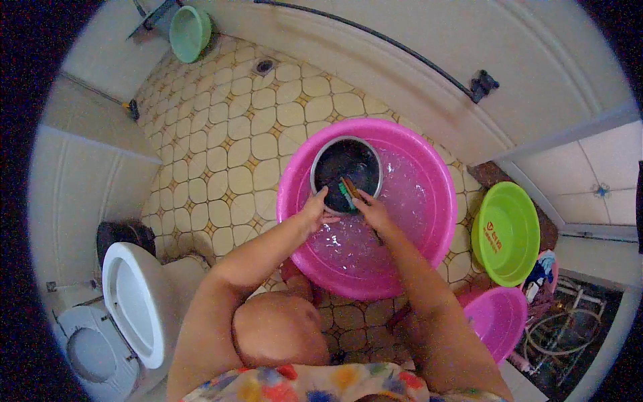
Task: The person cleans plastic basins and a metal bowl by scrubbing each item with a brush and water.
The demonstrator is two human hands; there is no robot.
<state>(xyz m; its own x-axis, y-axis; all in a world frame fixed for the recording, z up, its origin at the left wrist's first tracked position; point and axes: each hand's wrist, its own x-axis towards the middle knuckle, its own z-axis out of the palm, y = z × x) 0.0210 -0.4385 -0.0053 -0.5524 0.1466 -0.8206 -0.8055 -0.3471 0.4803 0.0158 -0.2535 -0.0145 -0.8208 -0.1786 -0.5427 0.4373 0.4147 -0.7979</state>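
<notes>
A round dark-lined pot (345,164) with a silver rim stands in the large pink basin (439,177), which holds water with suds. My left hand (316,210) grips the pot's near left edge, its thumb at the rim and its fingers on the outside. Between the fingers of my right hand (372,210) is a scrubbing brush (349,190) with a brown back and green bristles. The brush is over the near side of the pot's inside; whether the bristles touch the pot I cannot tell.
A green basin (507,234) and a smaller pink basin (501,321) stand at right. A white toilet (137,305) is at left. Far off, a pale green basin (190,33) leans by the wall, near a floor drain (264,66). Pipes (566,328) show at lower right.
</notes>
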